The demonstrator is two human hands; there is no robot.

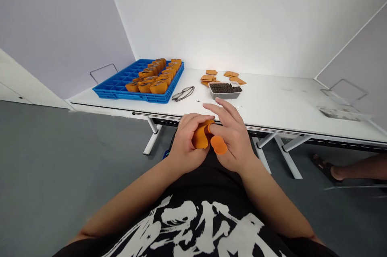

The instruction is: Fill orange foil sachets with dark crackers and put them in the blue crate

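Both hands meet in front of the body, just off the table's front edge. My left hand [187, 144] is closed round an orange pouch-like piece [200, 137], which is curved open toward me. My right hand [234, 138] touches the right side of the same piece, with its thumb and a finger at the piece's rim; other fingers are stretched toward the table. A rounded orange tip [219, 144], apparently a cover on a digit, shows at my right hand. Whatever lies inside the piece is hidden.
A blue divided tray [113, 94] with several orange pouches [159, 87] stands left on the white table [272, 104]. Glasses [183, 94], a container of dark pieces [225, 94] and flat orange pieces [231, 74] lie beyond my hands. At right are a clear tray [338, 112] and a person's foot [337, 173].
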